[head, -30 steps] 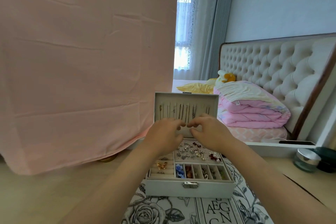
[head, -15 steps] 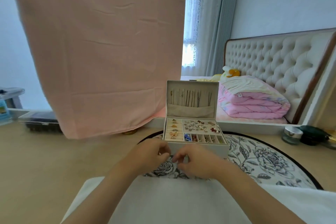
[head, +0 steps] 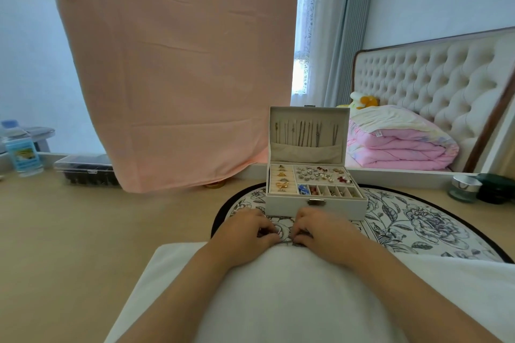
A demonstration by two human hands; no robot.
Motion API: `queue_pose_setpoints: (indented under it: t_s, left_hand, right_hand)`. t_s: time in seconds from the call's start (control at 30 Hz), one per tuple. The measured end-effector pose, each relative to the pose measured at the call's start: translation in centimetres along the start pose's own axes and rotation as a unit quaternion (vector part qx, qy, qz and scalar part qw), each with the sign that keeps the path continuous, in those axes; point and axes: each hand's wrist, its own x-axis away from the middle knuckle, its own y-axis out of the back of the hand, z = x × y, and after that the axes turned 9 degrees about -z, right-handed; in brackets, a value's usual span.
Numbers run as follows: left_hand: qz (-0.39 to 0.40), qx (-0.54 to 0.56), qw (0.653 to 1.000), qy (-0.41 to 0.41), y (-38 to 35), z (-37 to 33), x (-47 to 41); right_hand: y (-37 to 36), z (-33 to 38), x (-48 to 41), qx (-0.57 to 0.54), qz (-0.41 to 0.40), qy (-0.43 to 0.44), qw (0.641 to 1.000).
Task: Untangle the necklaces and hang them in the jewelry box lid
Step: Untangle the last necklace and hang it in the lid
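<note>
**Head view: both hands worked a snarl just before the jewelry box**

Head view showed the left hand (head: pixel 246 230) and right hand (head: pixel 323 231) curled together just in front of the jewelry box (head: pixel 315 205), fingertips pinched on something too small to name, presumably a necklace. Pulling hard could tighten the knot or snap a chain. Other necklaces (head: pixel 306 133) hung in the lid (head: pixel 308 113) above.

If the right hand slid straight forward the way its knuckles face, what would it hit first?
Most likely the front wall of the white jewelry box, near its metal clasp. The right hand rests on the floral round mat just before it; depth is approximate.
</note>
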Motion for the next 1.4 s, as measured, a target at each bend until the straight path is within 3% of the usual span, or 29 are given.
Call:
queue_pose_setpoints:
  t_s: [0.1,0.2,0.3,0.47,0.6,0.8,0.9,1.03,1.07,1.2,1.4]
  left_hand:
    - [0.003,0.037,0.999,-0.004,-0.5,-0.5,0.1]
    - [0.014,0.163,0.986,0.044,-0.6,-1.5,-0.2]
    - [0.016,0.316,0.94,0.129,0.3,-2.4,-0.3]
    - [0.049,0.536,0.823,0.184,1.9,-3.0,0.0]
    - [0.023,0.586,0.789,0.184,2.5,-3.3,0.0]
    - [-0.008,0.472,0.865,0.169,3.1,-3.2,0.4]
    - [-0.001,0.399,0.906,0.137,2.7,-4.5,0.6]
    - [0.006,0.327,0.938,0.115,2.6,-6.2,-0.3]
    - [0.004,0.279,0.955,0.102,2.7,-6.2,-0.8]
    - [0.029,0.167,0.984,0.05,3.7,-5.9,-3.1]
    - [0.054,0.203,0.978,0.015,5.9,-7.1,-8.2]
  right_hand:
    - [-0.6,0.2,0.6,-0.093,-0.035,-0.03,0.995]
    - [-0.2,0.8,0.7,-0.246,-0.061,-0.115,0.96]
    - [0.7,1.2,0.7,-0.344,-0.061,-0.161,0.923]
    - [2.3,1.0,0.5,-0.496,-0.075,-0.179,0.846]
    - [3.4,0.6,0.8,-0.613,-0.037,-0.188,0.767]
    - [4.0,-1.0,1.8,-0.451,0.023,-0.15,0.879]
    - [3.9,-1.0,1.8,-0.45,0.05,-0.157,0.878]
    - [3.8,-0.1,1.5,-0.575,0.085,-0.094,0.809]
    - [3.9,0.0,1.4,-0.58,0.074,-0.093,0.806]
    - [4.7,-1.0,0.8,-0.557,0.025,-0.153,0.816]
    - [8.8,-3.0,-0.8,-0.478,0.003,-0.147,0.866]
